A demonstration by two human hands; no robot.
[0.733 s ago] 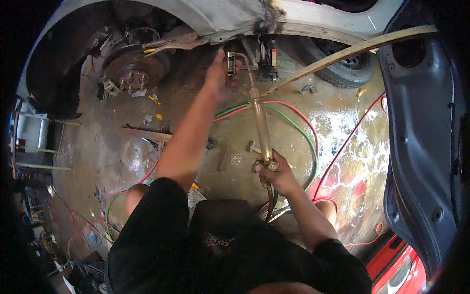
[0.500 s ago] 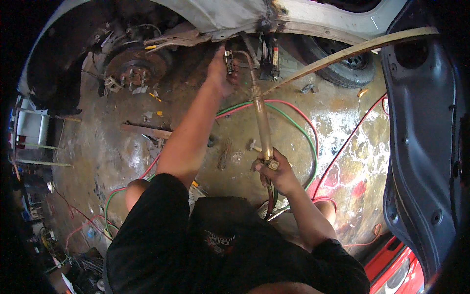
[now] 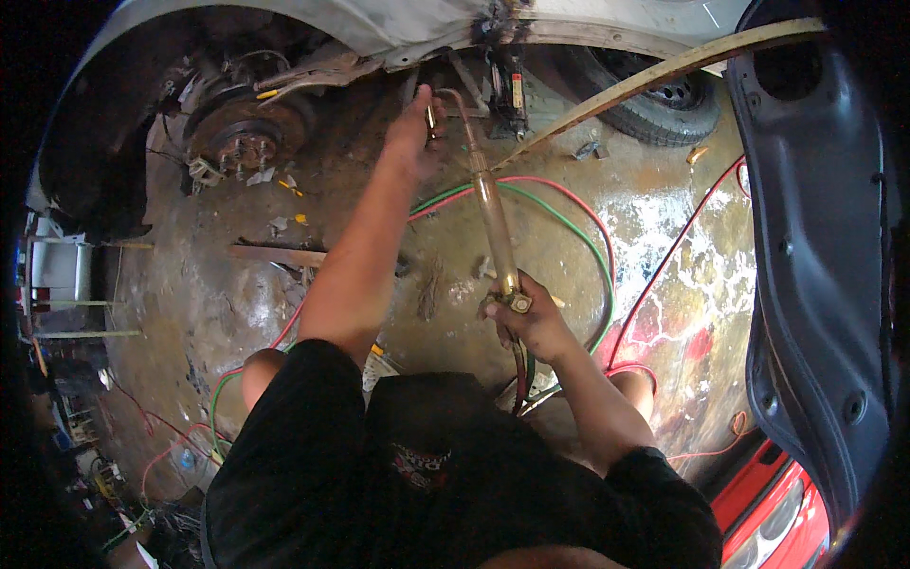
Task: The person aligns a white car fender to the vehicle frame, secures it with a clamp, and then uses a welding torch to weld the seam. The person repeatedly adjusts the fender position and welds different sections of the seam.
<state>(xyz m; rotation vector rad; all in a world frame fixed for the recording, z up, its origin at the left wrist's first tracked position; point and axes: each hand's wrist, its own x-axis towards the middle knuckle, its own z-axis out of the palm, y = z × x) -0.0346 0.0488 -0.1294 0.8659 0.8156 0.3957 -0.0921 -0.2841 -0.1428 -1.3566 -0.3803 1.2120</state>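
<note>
A brass gas torch (image 3: pixel 495 223) is gripped at its valve end by my right hand (image 3: pixel 533 322), its fingers round the knobs. The torch points away from me, its bent copper tip (image 3: pixel 457 98) curving left. Close to that tip my left hand (image 3: pixel 414 133) is closed on a small shiny lighter (image 3: pixel 430 120), mostly hidden by the fingers. No flame shows at the tip. Dark hoses (image 3: pixel 520 377) hang from the torch's rear below my right hand. Both hands are just under the edge of a pale car body (image 3: pixel 417 28).
A bare brake disc and hub (image 3: pixel 245 142) stand at the far left, and a wheel (image 3: pixel 664 104) lies far right. A curved pale strip (image 3: pixel 654 83) slants across. Red and green hoses (image 3: pixel 592 237) loop over the floor. A dark panel (image 3: pixel 815 237) rises at right, near a red car part (image 3: pixel 773 507).
The view has shifted a little, so the car body sits higher. My left hand has turned, showing less of the lighter. The torch stays in my right hand with its tip near the lighter.
</note>
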